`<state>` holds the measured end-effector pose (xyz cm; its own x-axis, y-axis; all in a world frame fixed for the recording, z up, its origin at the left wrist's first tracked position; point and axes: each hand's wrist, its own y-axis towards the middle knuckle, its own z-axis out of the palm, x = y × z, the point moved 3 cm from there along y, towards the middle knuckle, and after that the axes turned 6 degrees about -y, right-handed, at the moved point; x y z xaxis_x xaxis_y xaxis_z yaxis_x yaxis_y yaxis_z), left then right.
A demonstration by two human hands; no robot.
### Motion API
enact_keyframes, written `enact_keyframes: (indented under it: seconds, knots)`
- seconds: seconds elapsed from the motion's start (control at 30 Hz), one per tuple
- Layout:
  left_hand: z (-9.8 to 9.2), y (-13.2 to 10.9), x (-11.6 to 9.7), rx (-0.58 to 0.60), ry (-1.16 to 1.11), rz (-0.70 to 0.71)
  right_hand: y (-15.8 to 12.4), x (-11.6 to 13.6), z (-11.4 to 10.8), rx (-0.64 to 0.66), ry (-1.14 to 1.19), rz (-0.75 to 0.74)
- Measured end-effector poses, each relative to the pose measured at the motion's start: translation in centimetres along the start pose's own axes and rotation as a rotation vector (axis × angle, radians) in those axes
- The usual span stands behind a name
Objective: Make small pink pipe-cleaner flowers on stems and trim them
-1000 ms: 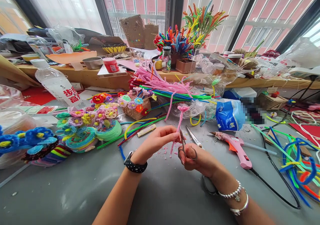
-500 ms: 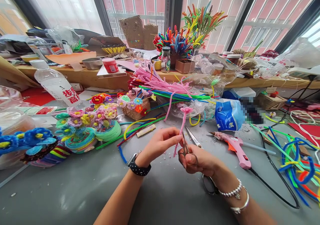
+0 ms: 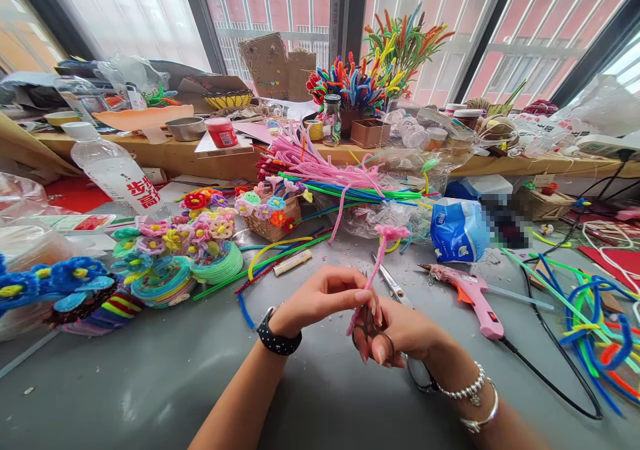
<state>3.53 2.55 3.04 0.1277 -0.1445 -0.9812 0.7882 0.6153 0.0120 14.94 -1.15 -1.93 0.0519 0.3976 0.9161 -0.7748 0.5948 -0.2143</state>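
Note:
A pink pipe-cleaner flower (image 3: 391,233) on a fuzzy pink stem leans to the right, its head above my hands. My left hand (image 3: 333,293) pinches the stem between thumb and fingertips. Wrapped round the handles of small scissors (image 3: 369,330), my right hand (image 3: 395,330) is close against the left fingertips. The scissors' blades are mostly hidden behind my fingers and the stem. Behind my right hand, larger scissors (image 3: 393,283) lie on the grey table, with a dark handle loop showing under my wrist.
A pink glue gun (image 3: 470,297) lies to the right, its black cord curving forward. Pink pipe cleaners (image 3: 325,163) are heaped at the back. Pipe-cleaner flower pots (image 3: 215,260) and a plastic bottle (image 3: 117,170) stand left. A blue tissue pack (image 3: 459,230) sits behind the glue gun.
The flower head has shifted right and slightly down, its stem tilting further. My right hand and the small scissors have moved slightly lower. Both hands keep their grips.

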Motion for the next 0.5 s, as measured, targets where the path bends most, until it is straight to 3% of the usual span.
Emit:
enact_keyframes:
  seconds: [0.13,0.37,0.5]
  knots:
    - [-0.2,-0.1,-0.2,-0.032,-0.012,0.037,0.1,0.3,-0.2,-0.052,0.020,-0.022]
    - [-0.6,0.1,-0.7,-0.112,0.053,0.117,0.0,0.9,-0.9,-0.295,-0.033,-0.014]
    - [-1.0,0.3,-0.8,-0.239,0.174,0.151,-0.4,1.6,-1.3,-0.415,-0.078,-0.067]
